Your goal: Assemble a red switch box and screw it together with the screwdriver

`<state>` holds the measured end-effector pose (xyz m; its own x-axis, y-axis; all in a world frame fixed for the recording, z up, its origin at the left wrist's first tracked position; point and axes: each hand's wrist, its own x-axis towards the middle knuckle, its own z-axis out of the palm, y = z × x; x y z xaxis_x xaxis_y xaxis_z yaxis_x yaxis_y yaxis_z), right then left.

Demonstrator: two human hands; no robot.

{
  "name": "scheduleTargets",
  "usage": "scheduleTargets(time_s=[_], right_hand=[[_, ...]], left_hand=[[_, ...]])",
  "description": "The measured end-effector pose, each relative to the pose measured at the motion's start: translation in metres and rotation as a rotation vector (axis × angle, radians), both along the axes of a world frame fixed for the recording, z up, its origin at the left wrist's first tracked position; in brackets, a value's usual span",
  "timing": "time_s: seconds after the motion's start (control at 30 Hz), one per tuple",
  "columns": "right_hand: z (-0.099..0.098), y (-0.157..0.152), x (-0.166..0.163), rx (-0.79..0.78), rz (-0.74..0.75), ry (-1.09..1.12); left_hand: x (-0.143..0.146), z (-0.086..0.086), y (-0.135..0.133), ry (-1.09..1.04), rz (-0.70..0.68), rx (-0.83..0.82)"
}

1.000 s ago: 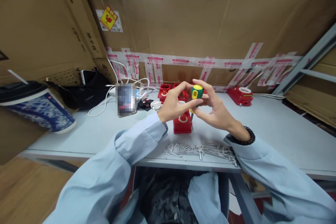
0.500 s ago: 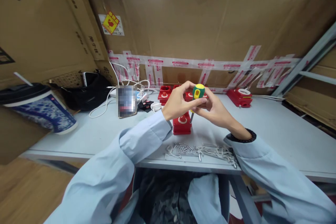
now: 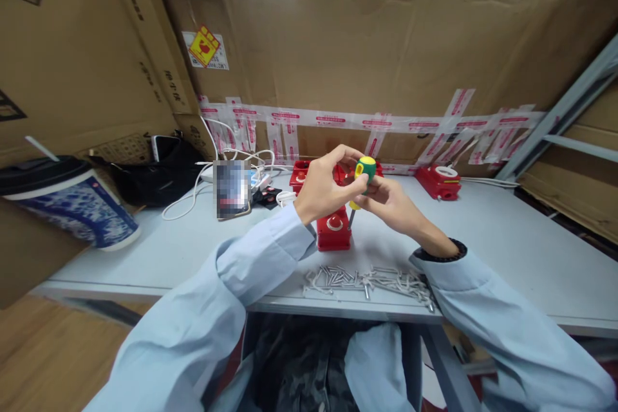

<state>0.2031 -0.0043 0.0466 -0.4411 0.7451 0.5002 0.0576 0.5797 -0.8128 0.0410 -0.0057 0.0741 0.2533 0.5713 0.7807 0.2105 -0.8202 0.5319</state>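
Both hands met mid-frame: the left hand [image 3: 322,190] and right hand [image 3: 392,203] were pinched closed around a stubby green-and-yellow screwdriver [image 3: 363,172], held upright with its tip down beside a small red plastic box [image 3: 333,230]. Loose silver screws [image 3: 369,278] lay just below it on the pale grey surface [image 3: 506,251].

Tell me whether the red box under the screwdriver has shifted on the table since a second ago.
No. The red box sits the same way behind the screw pile; the slight offset matches the camera's own shift, seen in the cardboard wall too.
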Motion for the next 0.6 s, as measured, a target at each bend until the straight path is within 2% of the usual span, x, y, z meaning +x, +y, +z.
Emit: scheduleTargets(time_s=[0.07, 0.23, 0.3, 0.47, 0.53, 0.6], right_hand=[[0.001, -0.001, -0.001, 0.014, -0.031, -0.001], [-0.005, 0.000, -0.009, 0.136, -0.269, -0.024], [-0.006, 0.002, -0.008, 0.143, -0.243, -0.035], [-0.002, 0.004, 0.003, -0.019, 0.073, -0.031], [0.000, 0.003, 0.002, -0.010, 0.055, -0.032], [0.000, 0.001, -0.003, 0.070, -0.077, -0.032]], left_hand=[[-0.001, 0.000, 0.000, 0.009, 0.036, 0.031], [0.003, -0.004, 0.004, -0.003, 0.087, 0.070], [0.002, -0.005, 0.005, -0.015, 0.074, 0.053], [-0.003, -0.002, 0.004, 0.066, -0.037, -0.011], [-0.003, -0.001, 0.003, 0.090, -0.050, -0.022], [-0.001, -0.001, 0.003, 0.080, -0.017, 0.013]])
